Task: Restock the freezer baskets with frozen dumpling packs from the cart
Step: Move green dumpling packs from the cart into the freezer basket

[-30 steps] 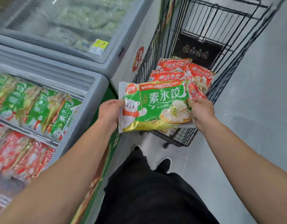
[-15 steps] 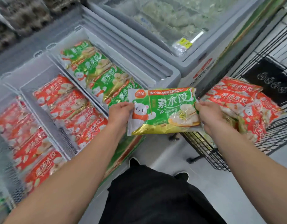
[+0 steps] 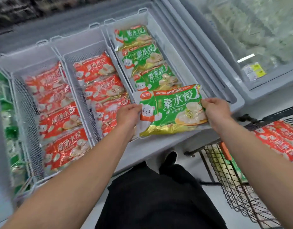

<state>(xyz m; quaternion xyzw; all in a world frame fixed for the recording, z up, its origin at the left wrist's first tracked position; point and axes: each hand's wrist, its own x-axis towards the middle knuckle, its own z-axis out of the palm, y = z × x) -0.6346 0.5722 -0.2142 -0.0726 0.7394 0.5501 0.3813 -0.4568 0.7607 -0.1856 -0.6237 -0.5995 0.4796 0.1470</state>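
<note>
Left hand (image 3: 128, 115) grips the left edge of a green dumpling pack (image 3: 171, 111), fingers curled round the packaging. Right hand (image 3: 216, 111) grips the opposite, right edge in the same manner. The hands are set apart by the pack's width, which is held face up, slightly tilted, over the near end of the rightmost freezer basket (image 3: 148, 15) — above the freezer's front rim.

That basket holds a row of matching green packs (image 3: 142, 55), overlapping one another from far end to near. The held pack covers the near end of the row; whether it touches the pack beneath cannot be told.

The middle basket (image 3: 86, 52) to the left contains red dumpling packs (image 3: 101, 83) in a row. The next basket left (image 3: 18, 70) holds further red packs. Green packaging shows at the far left edge, blurred.

To the right — a wire cart (image 3: 233, 179) with red packs (image 3: 277, 139) lying in it. A second freezer (image 3: 251, 90) with a glass lid stands beyond, upper right.
</note>
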